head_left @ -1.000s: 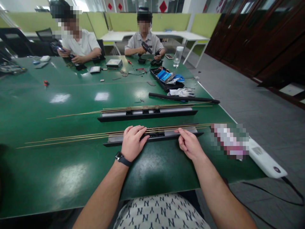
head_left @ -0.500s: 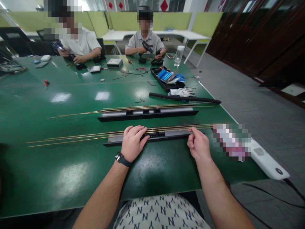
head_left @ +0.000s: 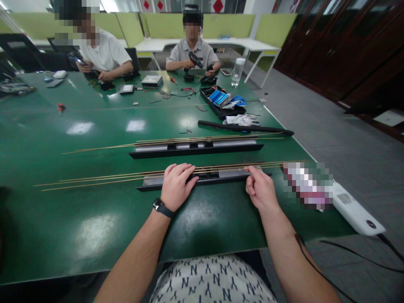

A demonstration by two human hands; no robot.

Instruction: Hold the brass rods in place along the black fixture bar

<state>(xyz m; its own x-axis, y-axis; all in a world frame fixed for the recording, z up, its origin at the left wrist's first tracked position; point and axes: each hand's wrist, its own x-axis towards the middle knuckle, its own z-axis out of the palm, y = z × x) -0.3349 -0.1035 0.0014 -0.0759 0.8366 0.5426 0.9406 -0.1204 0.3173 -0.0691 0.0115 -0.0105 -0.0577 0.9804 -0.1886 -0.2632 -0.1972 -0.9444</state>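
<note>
Newly, lowest gold-coloured rod (head_left: pixel 94 184) shifted toward right edge of worktop (head_left: pixel 208 227), left overhang reduced; left hand (head_left: pixel 176 185) draped, right hand (head_left: pixel 261 187) curled, grips unclear.

A shared green table (head_left: pixel 104 235), strewn with gear beyond and beside the right hand (head_left: pixel 261 187).
Beyond that hand, a black strip (head_left: pixel 271 130) is laid near white gloves (head_left: pixel 242 120); farther off, blue items (head_left: pixel 219 97) are heaped in a black tray (head_left: pixel 232 114), and a clear bottle (head_left: pixel 238 72) is stood near a phone (head_left: pixel 225 73). To its right, a white device (head_left: pixel 356 212) with a dark cable (head_left: pixel 391 246) is set by a pixelated item (head_left: pixel 306 185). Far beyond the left hand (head_left: pixel 177 185), a white box (head_left: pixel 152 81) is seen, and two co-workers (head_left: pixel 193 52) are seated; a dark tool (head_left: pixel 195 59) is held by one.
</note>
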